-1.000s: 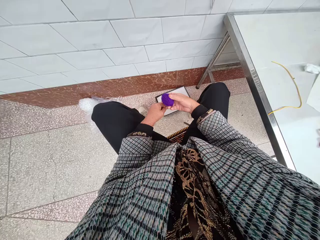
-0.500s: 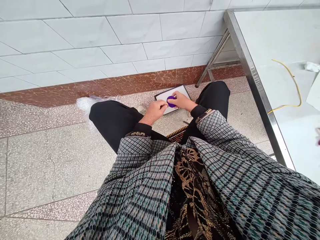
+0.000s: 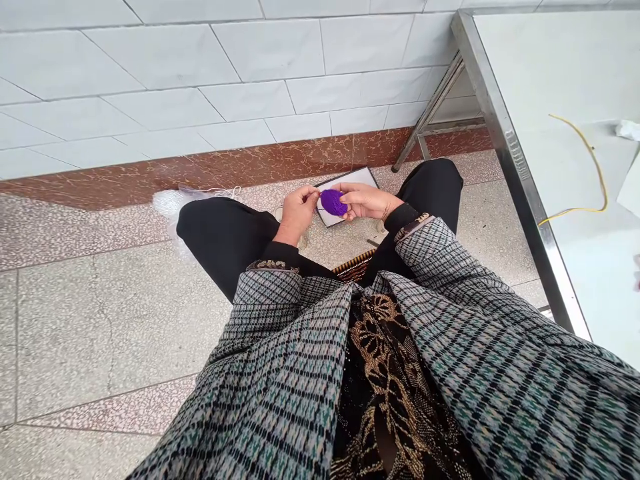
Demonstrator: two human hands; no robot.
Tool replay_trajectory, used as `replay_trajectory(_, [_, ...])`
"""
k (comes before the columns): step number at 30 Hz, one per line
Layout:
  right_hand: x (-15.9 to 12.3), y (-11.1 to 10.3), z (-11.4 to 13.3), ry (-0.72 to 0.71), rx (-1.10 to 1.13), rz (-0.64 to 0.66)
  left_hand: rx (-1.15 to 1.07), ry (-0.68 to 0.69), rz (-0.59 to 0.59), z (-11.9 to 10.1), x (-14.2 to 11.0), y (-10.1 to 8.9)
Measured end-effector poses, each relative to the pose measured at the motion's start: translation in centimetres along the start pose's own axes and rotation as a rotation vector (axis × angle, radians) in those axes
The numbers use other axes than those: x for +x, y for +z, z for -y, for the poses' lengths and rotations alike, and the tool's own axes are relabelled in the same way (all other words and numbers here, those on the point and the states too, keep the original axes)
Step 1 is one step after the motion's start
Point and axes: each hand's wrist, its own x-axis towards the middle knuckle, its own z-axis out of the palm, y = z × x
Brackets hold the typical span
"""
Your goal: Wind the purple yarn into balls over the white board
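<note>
Purple yarn ball: sat between the two hands, above the floor and in front of the torso, its rounded side in clear view.
Right hand: gripped the purple yarn ball from its right side, thumb and fingers closed on it.
Left hand: had its thumb and index finger pinched together at the ball's left end (whether a strand ran between them was too small to tell).
Dark-edged white panel: lay on the terrazzo floor, partly hidden behind the ball and the right hand.
White strands: lay near the left knee, with clear plastic about them.
Metal-edged table: stood to the right, bearing a curved yellow cord and a crumpled white piece (the cord's lower end reached the metal rim).
</note>
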Motion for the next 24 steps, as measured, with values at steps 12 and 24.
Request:
replay_trajectory(12, [0.6, 1.2, 0.0, -0.094, 0.204, -0.152, 0.186, -0.027, 0.077, -1.3, -1.1, 2.2])
replay_trajectory(24, [0.7, 0.7, 1.2, -0.189, 0.250, -0.537, -0.010, -0.105, -0.085, 2.7, 0.5, -0.2])
